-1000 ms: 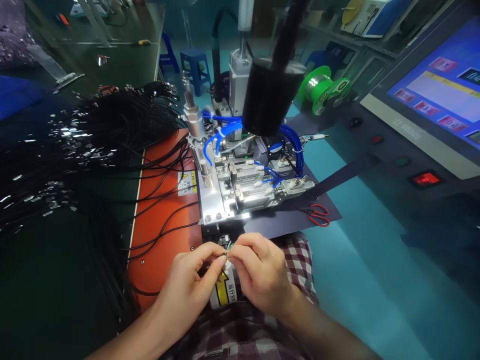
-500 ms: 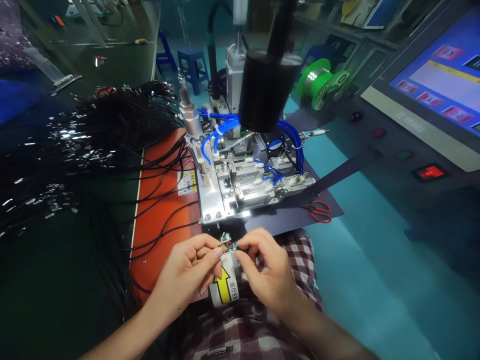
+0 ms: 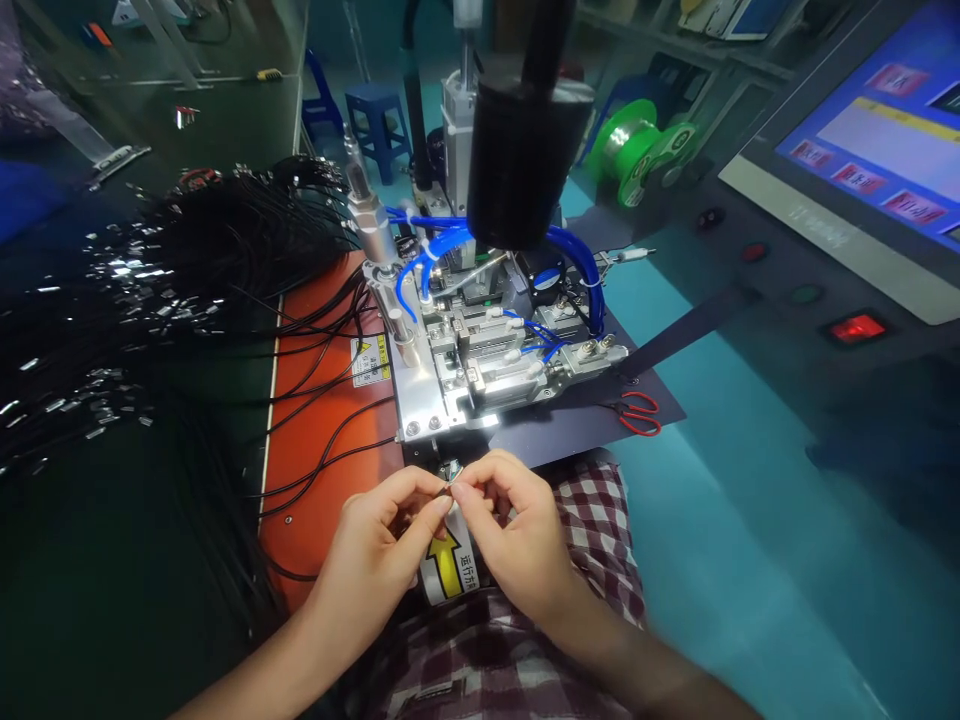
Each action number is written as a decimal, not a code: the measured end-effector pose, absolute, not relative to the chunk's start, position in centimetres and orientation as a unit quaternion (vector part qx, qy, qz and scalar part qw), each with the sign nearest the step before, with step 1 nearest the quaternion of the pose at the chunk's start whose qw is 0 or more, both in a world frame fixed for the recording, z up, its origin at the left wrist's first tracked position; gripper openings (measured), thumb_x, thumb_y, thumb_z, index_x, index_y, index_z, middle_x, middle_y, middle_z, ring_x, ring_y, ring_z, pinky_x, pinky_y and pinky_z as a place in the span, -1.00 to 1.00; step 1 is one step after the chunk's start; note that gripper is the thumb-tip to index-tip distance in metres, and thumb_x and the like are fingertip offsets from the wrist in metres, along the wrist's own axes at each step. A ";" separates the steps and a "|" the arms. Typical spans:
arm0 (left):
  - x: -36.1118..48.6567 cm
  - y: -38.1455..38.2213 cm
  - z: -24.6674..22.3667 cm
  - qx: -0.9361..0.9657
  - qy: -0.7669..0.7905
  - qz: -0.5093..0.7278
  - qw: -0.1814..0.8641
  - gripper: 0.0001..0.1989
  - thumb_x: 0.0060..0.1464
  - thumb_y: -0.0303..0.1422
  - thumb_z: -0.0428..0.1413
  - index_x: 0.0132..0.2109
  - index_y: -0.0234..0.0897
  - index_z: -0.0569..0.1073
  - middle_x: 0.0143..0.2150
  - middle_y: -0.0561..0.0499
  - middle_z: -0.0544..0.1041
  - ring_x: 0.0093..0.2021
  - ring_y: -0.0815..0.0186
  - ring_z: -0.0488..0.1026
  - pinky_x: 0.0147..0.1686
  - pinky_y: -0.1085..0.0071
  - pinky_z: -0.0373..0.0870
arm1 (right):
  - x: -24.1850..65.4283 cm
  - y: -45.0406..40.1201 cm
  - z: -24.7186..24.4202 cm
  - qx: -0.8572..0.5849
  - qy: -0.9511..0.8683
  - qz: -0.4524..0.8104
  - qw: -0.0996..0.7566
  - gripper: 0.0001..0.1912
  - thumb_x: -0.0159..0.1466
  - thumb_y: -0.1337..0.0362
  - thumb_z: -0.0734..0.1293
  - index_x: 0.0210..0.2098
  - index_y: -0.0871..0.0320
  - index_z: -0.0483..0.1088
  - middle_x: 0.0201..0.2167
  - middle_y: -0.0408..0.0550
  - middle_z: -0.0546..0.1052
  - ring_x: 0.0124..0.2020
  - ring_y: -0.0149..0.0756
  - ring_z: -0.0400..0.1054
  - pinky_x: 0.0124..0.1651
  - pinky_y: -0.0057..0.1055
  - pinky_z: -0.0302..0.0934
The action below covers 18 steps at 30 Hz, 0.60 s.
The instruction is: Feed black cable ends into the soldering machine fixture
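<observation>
Thin wires (image 3: 454, 471) just near side of metal machine (image 3: 417, 395). Left hand (image 3: 390, 525) and right hand (image 3: 517, 530) both pinched on them, fingertips meeting. Scissors (image 3: 640, 413) right; black cables (image 3: 255, 225) left, some crossing orange surface (image 3: 311, 450).

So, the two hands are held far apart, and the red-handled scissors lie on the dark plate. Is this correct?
Not quite: the head view shows the left hand and right hand close together, with fingertips around the thin wires. The red-handled scissors do lie on the dark plate.
</observation>
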State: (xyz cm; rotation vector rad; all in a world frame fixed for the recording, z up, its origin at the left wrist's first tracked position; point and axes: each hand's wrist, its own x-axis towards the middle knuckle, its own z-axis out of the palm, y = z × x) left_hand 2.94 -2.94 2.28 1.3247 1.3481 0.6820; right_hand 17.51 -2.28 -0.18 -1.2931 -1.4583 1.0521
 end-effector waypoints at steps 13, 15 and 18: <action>2.9 -2.5 2.5 0.457 0.538 0.305 0.640 -0.77 0.18 -0.22 -0.01 -0.16 -0.31 0.34 -0.49 0.10 0.38 -0.63 0.51 0.11 -0.63 0.54 0.02 | 18.3 -4.6 1.4 -0.235 -0.877 0.261 0.329 -0.74 0.28 0.26 0.14 -0.51 0.14 0.30 -0.58 -0.16 0.41 -0.57 -0.39 0.24 -0.50 -0.37 0.08; 2.9 -2.4 2.7 0.457 0.530 0.311 0.643 -0.76 0.18 -0.23 -0.02 -0.17 -0.33 0.35 -0.51 0.10 0.38 -0.64 0.52 0.08 -0.63 0.54 0.00 | 19.0 -4.1 1.1 -0.291 -0.848 0.303 0.324 -0.81 0.26 0.29 0.17 -0.46 0.14 0.31 -0.54 -0.15 0.41 -0.55 -0.39 0.25 -0.48 -0.38 0.09; 2.9 -2.3 2.9 0.469 0.532 0.307 0.635 -0.76 0.19 -0.24 -0.03 -0.18 -0.35 0.36 -0.52 0.10 0.38 -0.64 0.52 0.10 -0.61 0.52 0.02 | 19.7 -3.0 0.6 -0.447 -0.678 0.439 0.386 -0.93 0.22 0.35 0.21 -0.31 0.14 0.31 -0.45 -0.13 0.41 -0.50 -0.41 0.27 -0.45 -0.43 0.16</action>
